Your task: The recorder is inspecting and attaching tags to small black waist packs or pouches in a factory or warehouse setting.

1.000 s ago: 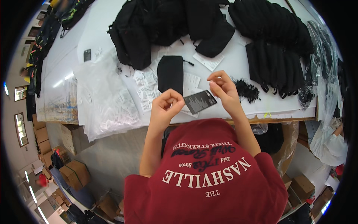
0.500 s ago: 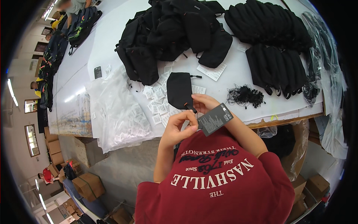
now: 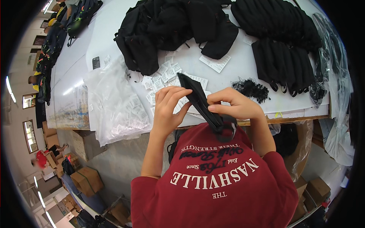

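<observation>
A small black pouch [image 3: 198, 99] is held edge-on over the near table edge, slanting from upper left to lower right. My left hand [image 3: 169, 106] pinches its left side between thumb and fingers. Opposite, my right hand [image 3: 236, 104] grips the right side with thumb and bent fingers. A dark hang tag [image 3: 228, 131], smeared by motion, dangles at the pouch's lower end. Behind the pouch, white printed labels [image 3: 164, 72] lie scattered on the table. To the right of them is a tangle of black cord loops [image 3: 251, 90].
A heap of black pouches [image 3: 171, 24] covers the table's far middle, with neat rows of them [image 3: 283, 64] at the right. A clear plastic bag of labels [image 3: 118, 102] hangs over the front edge. Plastic wrap [image 3: 330, 57] lies far right. Cardboard boxes [image 3: 86, 180] stand on the floor.
The pouch has turned from its flat face to edge-on. My left hand has risen to its side, and my right hand has shifted right along it. The tag has swung down.
</observation>
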A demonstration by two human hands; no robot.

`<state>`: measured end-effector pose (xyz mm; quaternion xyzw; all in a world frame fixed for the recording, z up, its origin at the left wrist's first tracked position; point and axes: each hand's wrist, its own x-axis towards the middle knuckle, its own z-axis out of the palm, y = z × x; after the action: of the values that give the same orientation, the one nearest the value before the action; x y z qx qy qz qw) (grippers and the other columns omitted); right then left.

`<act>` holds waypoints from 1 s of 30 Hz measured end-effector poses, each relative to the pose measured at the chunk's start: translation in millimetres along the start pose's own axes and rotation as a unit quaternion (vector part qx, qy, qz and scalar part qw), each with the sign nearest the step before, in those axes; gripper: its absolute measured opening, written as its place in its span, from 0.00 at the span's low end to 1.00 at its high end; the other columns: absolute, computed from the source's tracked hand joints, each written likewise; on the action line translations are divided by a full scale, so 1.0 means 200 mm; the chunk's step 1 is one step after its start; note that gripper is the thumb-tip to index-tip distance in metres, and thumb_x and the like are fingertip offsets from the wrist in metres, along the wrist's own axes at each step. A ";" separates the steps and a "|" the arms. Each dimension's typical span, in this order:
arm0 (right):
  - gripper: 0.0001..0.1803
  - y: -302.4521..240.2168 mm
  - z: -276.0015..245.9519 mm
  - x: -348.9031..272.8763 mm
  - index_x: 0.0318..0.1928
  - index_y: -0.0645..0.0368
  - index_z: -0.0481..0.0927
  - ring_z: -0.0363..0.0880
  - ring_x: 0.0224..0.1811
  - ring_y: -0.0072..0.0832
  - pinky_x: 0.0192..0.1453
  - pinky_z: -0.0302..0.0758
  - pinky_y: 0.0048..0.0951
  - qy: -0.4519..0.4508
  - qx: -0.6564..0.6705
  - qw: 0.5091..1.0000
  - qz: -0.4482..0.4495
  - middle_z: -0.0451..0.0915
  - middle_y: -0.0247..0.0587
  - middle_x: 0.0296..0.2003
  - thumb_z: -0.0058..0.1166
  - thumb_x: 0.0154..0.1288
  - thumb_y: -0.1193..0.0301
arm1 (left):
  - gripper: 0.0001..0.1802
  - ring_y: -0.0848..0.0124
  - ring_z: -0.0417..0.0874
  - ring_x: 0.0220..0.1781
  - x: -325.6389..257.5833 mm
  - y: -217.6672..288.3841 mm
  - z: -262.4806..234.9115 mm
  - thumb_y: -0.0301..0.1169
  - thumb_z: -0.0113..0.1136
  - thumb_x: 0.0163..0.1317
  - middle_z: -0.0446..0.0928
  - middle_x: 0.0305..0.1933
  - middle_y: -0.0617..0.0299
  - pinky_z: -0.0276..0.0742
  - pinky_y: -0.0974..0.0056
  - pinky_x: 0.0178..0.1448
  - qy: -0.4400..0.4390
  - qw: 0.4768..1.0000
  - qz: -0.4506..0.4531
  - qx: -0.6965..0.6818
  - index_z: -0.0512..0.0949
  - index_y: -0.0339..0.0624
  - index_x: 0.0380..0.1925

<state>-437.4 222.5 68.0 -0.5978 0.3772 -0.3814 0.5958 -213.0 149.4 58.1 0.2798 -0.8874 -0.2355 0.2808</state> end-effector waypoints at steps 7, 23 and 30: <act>0.10 -0.05 0.00 -0.01 0.28 0.66 0.70 0.61 0.21 0.28 0.27 0.63 0.30 0.062 -0.110 0.992 0.007 0.65 0.43 0.18 0.51 0.62 0.71 | 0.17 0.60 0.75 0.54 -0.03 -0.01 -0.02 0.21 0.68 0.36 0.79 0.47 0.62 0.67 0.56 0.57 -0.026 0.998 0.055 0.003 0.75 0.43 0.30; 0.11 0.12 0.04 -0.01 0.30 0.65 0.71 0.67 0.28 0.20 0.34 0.63 0.22 0.128 0.007 0.992 0.020 0.70 0.34 0.26 0.47 0.68 0.70 | 0.12 0.64 0.77 0.40 -0.15 -0.03 0.06 0.24 0.68 0.39 0.76 0.31 0.66 0.71 0.59 0.49 0.020 0.994 0.065 -0.088 0.78 0.43 0.27; 0.31 0.44 0.03 -0.23 0.62 0.65 0.64 0.68 0.60 0.29 0.65 0.62 0.30 0.189 0.078 0.978 0.039 0.69 0.40 0.57 0.52 0.67 0.58 | 0.11 0.60 0.77 0.35 -0.15 -0.04 0.08 0.28 0.69 0.44 0.74 0.28 0.60 0.72 0.60 0.39 0.085 0.987 -0.057 -0.127 0.75 0.41 0.26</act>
<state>-451.4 265.2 -20.6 -0.4513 0.4755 -0.4922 0.5727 -198.6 167.0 31.2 0.3114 -0.8057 -0.3373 0.3743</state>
